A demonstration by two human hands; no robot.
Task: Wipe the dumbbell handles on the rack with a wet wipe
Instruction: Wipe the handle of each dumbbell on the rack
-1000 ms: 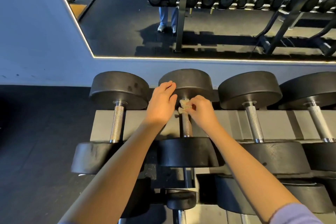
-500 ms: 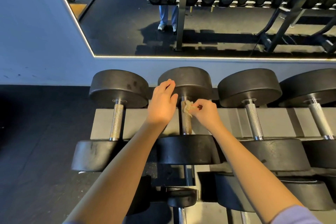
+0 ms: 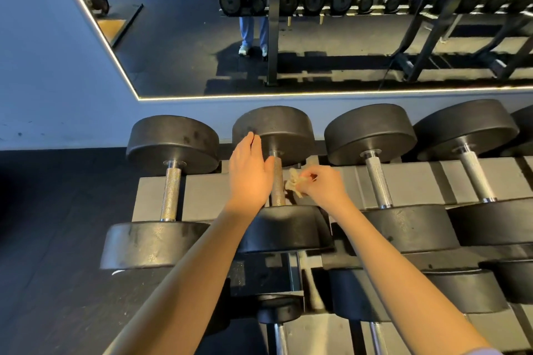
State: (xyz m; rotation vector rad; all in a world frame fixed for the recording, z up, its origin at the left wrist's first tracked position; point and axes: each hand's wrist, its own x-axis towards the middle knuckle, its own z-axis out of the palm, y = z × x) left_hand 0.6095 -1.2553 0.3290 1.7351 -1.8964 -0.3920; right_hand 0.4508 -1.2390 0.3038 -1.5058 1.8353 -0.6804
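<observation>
**Wipe pinched beside the second dumbbell's handle**

A large wall mirror (image 3: pixel 317 46) with a lit edge fills the top of the view. It reflects another loaded rack and, behind that, the legs of a person standing. Dark rubber floor (image 3: pixel 43 225) runs along the left.

Below the mirror stands the grey dumbbell rack (image 3: pixel 202 196). Its top shelf carries a row of black round-headed dumbbells lying front to back, and more heads show on the tier beneath. From the left come the first dumbbell (image 3: pixel 173 138), the second dumbbell (image 3: pixel 277 127), the third dumbbell (image 3: pixel 372 130) and the fourth dumbbell (image 3: pixel 467 124), each with a knurled metal grip.

Both bare forearms reach in over the second dumbbell. The left hand (image 3: pixel 249 173) is released, grasping nothing. Its straight fingers lie against the far head, and its palm sits just left of the handle (image 3: pixel 277 184).

The right hand (image 3: pixel 323 184) is curled, with its fingertips pinching the wet wipe (image 3: pixel 292 181). The wipe is a small crumpled, yellowish wad held over the shelf just right of that handle, about halfway along it. Whether the wipe touches the metal cannot be told.
</observation>
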